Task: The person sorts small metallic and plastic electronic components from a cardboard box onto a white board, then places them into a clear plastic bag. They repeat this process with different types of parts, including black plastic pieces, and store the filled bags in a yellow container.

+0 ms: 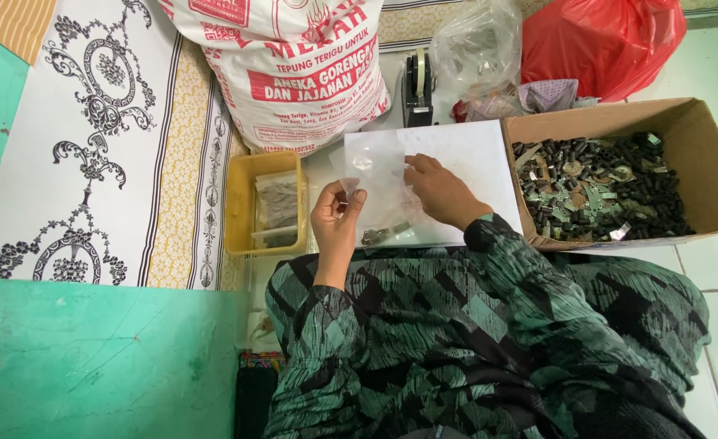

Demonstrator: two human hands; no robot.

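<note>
Your left hand [338,213] pinches the edge of a clear plastic bag [375,183] over the white board [464,154]; your right hand [440,191] presses on it, fingers closed. It looks light, limp and slippery, so grip near the opening.

Bright, even daylight, soft and diffuse. Faint shadows under hands. Mild glare on clear plastic bag [474,49] and red bag [603,41]. Focus sharp centre; slight wide-angle bending at edges. No motion blur.

A cardboard box [700,138] of dark small parts sits beside a red bag [603,41].
</note>
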